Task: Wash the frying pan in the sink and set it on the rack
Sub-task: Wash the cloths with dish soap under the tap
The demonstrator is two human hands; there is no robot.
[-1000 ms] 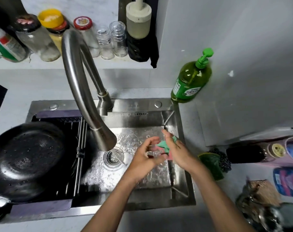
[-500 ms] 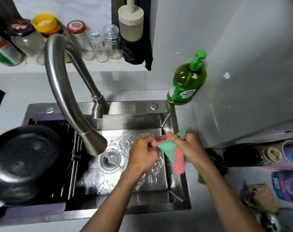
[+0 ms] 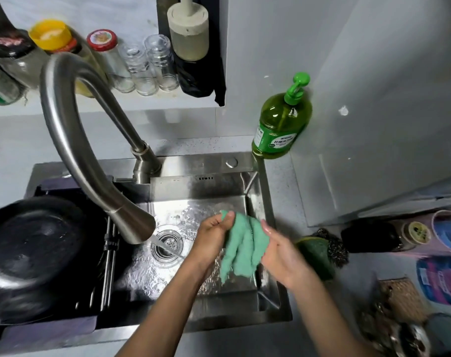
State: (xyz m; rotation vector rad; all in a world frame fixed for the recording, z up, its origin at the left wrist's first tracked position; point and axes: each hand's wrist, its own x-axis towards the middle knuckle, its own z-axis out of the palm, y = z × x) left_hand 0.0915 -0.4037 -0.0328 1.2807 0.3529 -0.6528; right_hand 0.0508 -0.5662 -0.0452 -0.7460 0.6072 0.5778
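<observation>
One view only, head-worn, wide-angle. Looks forward and steeply down over the sink point(image 3: 211, 166), set close: both forearms enter from the bottom edge and reach to mid-frame. Faucet point(image 3: 72, 140) arches large across the left half, nearest the lens. Far wall shelf point(image 3: 131, 101) with jars lines the top edge; the side wall fills the upper right. Surface point(image 3: 291, 186) runs along the sink's right rim to the frame's right edge. Straight lines bow toward the margins. No second view, so nothing overlaps.
</observation>
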